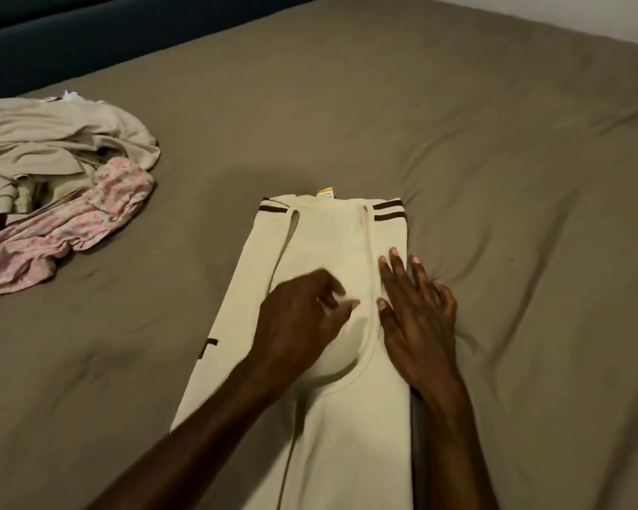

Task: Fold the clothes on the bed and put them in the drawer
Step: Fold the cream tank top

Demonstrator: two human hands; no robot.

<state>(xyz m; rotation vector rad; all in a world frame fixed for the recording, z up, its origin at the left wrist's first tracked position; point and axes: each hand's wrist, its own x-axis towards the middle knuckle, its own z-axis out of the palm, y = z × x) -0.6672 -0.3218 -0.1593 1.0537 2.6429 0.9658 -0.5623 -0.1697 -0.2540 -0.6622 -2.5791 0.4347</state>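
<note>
A cream shirt [332, 230] with dark brown sleeve stripes lies lengthwise on the bed, its sides folded inward into a long narrow strip. My left hand [302, 318] rests on the middle of the shirt with fingers loosely curled, slightly blurred. Beside it, my right hand [415, 311] lies flat with fingers spread along the shirt's right folded edge, pressing it onto the sheet. Neither hand grips the cloth. A small yellow label [325, 194] sticks out at the shirt's far end.
A heap of unfolded clothes sits at the left: a beige garment [52, 141] on top and a pink patterned one [70, 230] below. The taupe bedsheet [494, 160] stretches wide to the right and far side. A dark headboard [52, 42] runs along the top left.
</note>
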